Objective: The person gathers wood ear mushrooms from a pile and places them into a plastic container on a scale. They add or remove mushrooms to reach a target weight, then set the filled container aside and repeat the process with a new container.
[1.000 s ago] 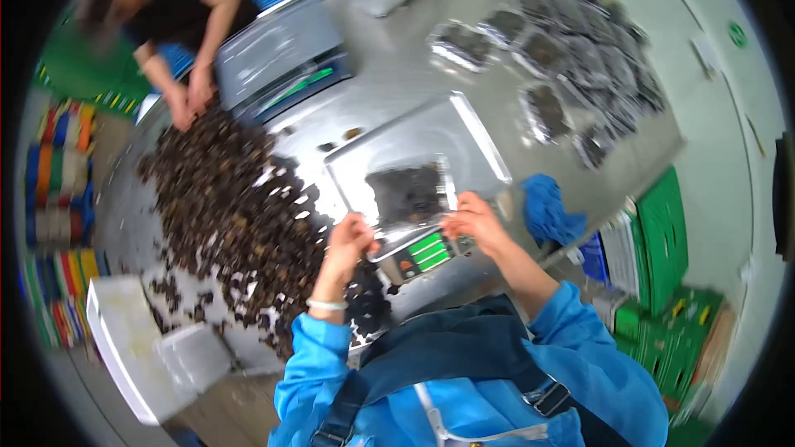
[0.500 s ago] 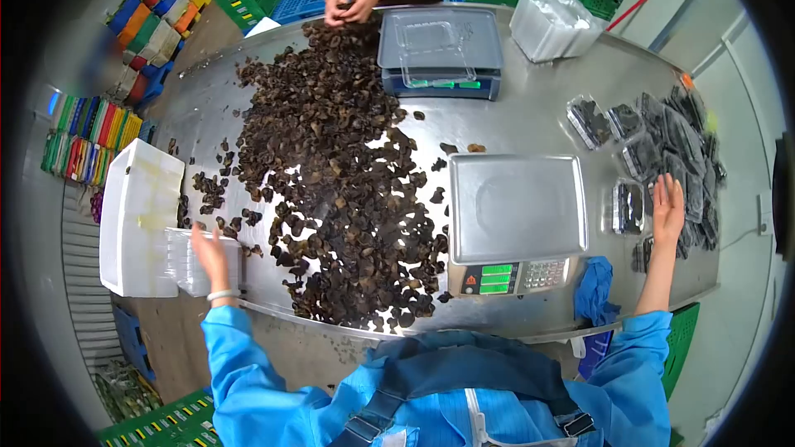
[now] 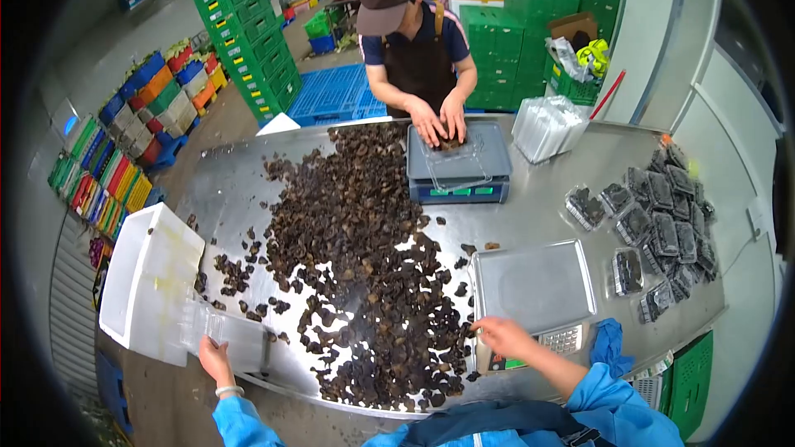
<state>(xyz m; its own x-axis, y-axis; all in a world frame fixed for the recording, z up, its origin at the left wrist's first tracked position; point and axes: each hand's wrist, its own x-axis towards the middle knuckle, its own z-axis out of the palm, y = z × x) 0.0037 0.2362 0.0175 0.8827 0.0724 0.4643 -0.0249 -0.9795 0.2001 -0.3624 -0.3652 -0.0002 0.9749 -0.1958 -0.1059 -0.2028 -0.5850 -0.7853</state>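
The left hand (image 3: 214, 358) is closed on the near edge of a clear plastic box (image 3: 228, 335), which is held at the desk's (image 3: 546, 199) left edge, just beside a white crate (image 3: 149, 290). The right hand (image 3: 503, 336) is laid loosely open, holding nothing, at the front left corner of a scale (image 3: 534, 290), touching the edge of a wide heap of dark mushrooms (image 3: 356, 248). Filled packs (image 3: 662, 232) are gathered at the right. Across the desk, a co-worker's hands (image 3: 439, 120) are pressed into a tray on a second scale (image 3: 458, 167).
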